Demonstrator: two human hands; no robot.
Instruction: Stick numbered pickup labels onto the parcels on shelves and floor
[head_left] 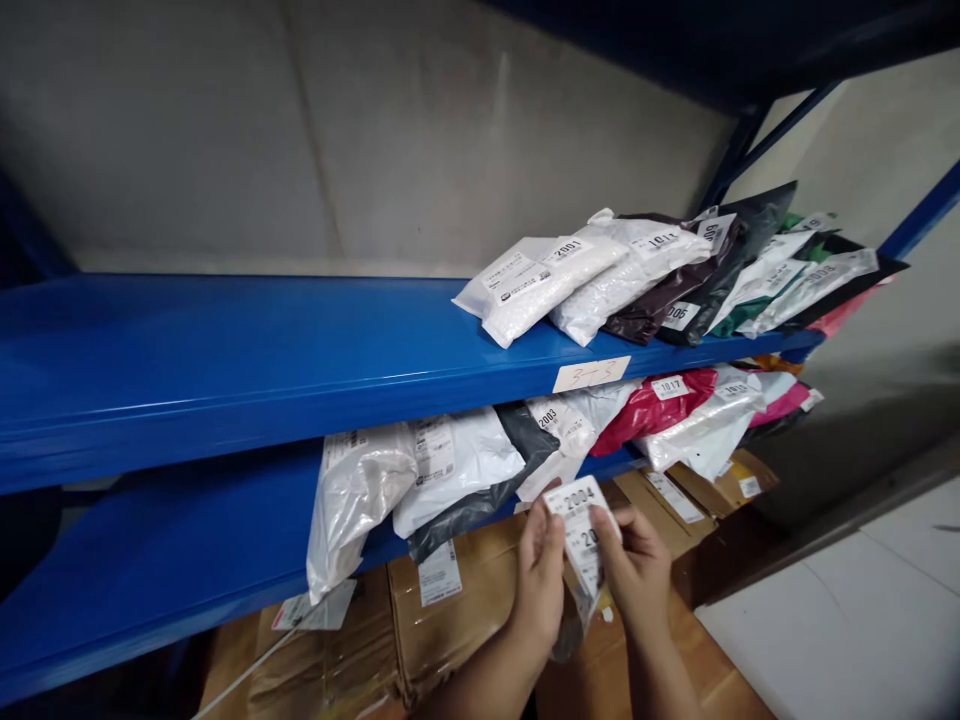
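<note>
In front of the shelves, my left hand (541,560) and my right hand (634,560) both pinch a strip of white number labels (576,522). The upper label reads 2004, and another one starting with 20 is partly covered by my right thumb. My left fingers grip the strip's left edge, my right fingers its right edge. Its lower end hangs between my wrists. Just behind it, on the lower shelf, lies a white parcel (566,425) labelled 2003. Neither hand touches the parcels.
A blue upper shelf (225,340) carries several plastic mailing bags (555,285) at its right, above a paper tag (592,374) reading 3-3. More bags, one red (652,410), overhang the lower shelf (187,560). Cardboard boxes (465,620) stand below, with a white cord (259,660) at left.
</note>
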